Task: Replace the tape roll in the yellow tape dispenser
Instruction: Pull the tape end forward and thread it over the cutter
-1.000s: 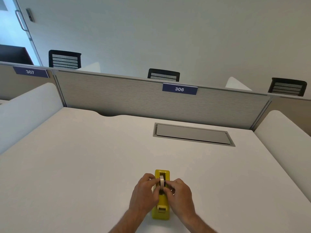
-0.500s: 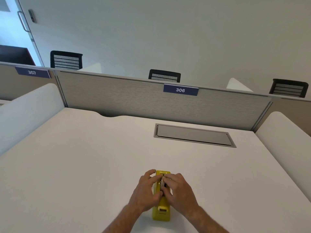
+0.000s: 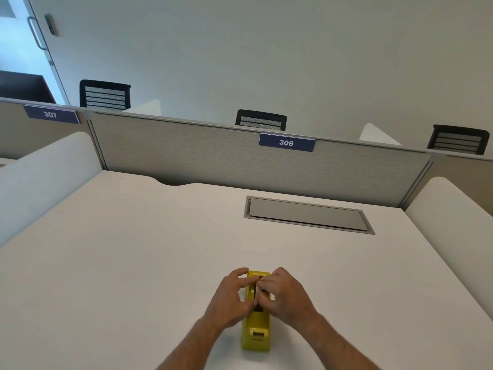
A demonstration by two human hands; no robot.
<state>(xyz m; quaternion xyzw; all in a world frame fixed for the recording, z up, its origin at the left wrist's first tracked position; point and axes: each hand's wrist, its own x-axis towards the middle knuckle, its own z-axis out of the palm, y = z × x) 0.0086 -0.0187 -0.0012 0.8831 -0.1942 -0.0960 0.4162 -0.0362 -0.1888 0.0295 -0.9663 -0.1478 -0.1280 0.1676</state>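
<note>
You had the yellow tape dispenser (image 3: 255,327) standing on the white desk (image 3: 133,263), close to the near edge, lengthwise toward you w/ the cutter end nearest. Both hands were over its far half. Your left hand (image 3: 230,300) was curled against the left side, fingers reaching in over the top; your right hand (image 3: 285,296) mirrored it from the right. Fingertips of both met at the roll slot, pinched on a pale sliver that read as the tape roll (image 3: 258,289), mostly hidden by fingers. So both hands were closed on the roll, prob. w/ the dispenser body braced too, though can't tell how firm.

Progress, as a judgement: roll sat low in the cradle, so seating looked nearly done or in hand. Can't tell if it was the new roll or the old one, and no spare roll showed on the desk. Left to do, likely: confirm the hub was down in its notches, then pull the tape end fwd to the cutter.
</note>
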